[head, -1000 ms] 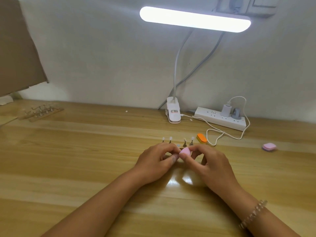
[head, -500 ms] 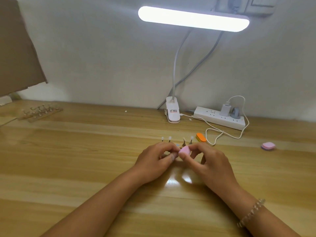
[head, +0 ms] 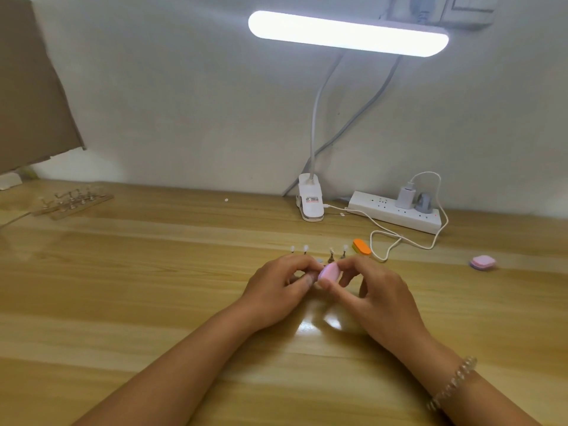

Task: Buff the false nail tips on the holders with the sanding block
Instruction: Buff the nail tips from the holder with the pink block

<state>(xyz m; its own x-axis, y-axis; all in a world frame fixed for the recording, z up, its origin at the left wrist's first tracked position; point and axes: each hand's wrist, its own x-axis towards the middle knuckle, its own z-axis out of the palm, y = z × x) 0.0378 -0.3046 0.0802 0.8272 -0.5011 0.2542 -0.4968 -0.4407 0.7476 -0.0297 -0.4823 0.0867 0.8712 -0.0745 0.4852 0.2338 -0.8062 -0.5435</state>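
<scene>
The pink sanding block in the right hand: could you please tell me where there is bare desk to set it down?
Bare wood lies left of the left hand, in front of the clear rack, and between the right hand and the spare pink block. Crowded just behind the hands: the nail holders, orange block and cable.

Pink sanding block (head: 329,271); orange block (head: 362,247); white power strip (head: 396,215); wood-grain table (head: 153,287).

Home nail-craft desk: wooden desk (head: 123,272), clip lamp (head: 347,33), power strip (head: 396,213).
</scene>
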